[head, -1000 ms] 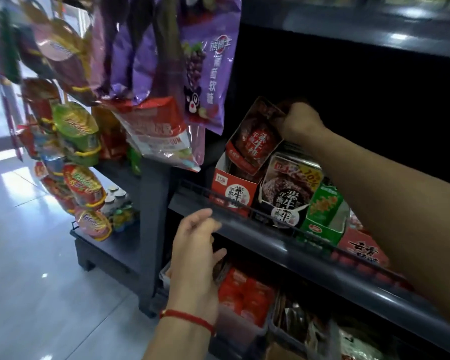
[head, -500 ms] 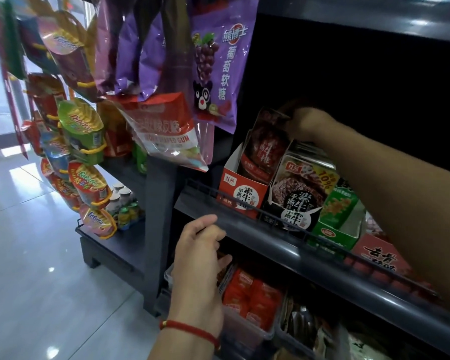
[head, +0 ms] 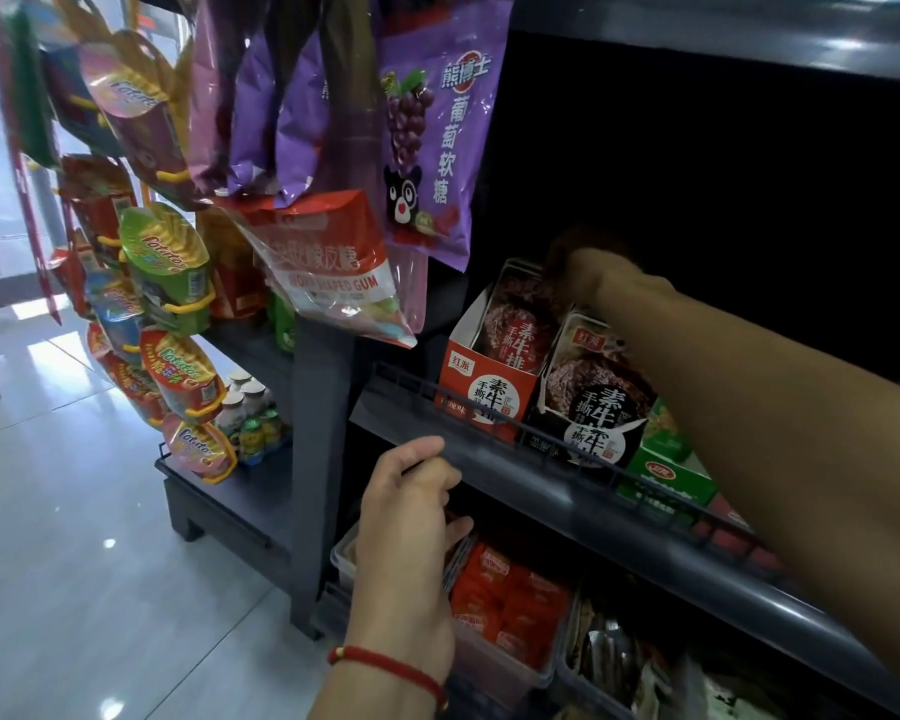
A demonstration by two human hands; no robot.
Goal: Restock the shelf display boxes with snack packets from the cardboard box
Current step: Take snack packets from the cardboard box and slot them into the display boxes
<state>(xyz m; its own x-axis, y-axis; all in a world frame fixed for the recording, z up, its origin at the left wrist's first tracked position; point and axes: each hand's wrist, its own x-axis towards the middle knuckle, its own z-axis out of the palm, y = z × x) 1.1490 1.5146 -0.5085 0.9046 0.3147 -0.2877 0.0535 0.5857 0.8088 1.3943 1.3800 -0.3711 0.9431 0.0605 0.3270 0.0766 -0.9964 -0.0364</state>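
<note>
A red display box [head: 481,389] stands at the left end of the dark shelf [head: 567,504]. Dark red snack packets [head: 518,324] stand upright in it. My right hand [head: 585,275] reaches over the box's back and grips the top edge of the packets. A black display box [head: 591,402] sits just right of the red one, under my right forearm. My left hand [head: 411,511] hovers below the shelf's front rail, fingers loosely curled, holding nothing. The cardboard box is out of view.
A green box [head: 663,478] stands right of the black one. Purple candy bags [head: 432,127] and a gum bag [head: 328,267] hang above left. Potato snack cups [head: 170,267] hang on a side rack. Clear bins of orange packets [head: 510,610] fill the lower shelf.
My right hand has pushed the dark red packets down and further upright into the red box. My left hand stayed near the shelf rail. The view shifted slightly.
</note>
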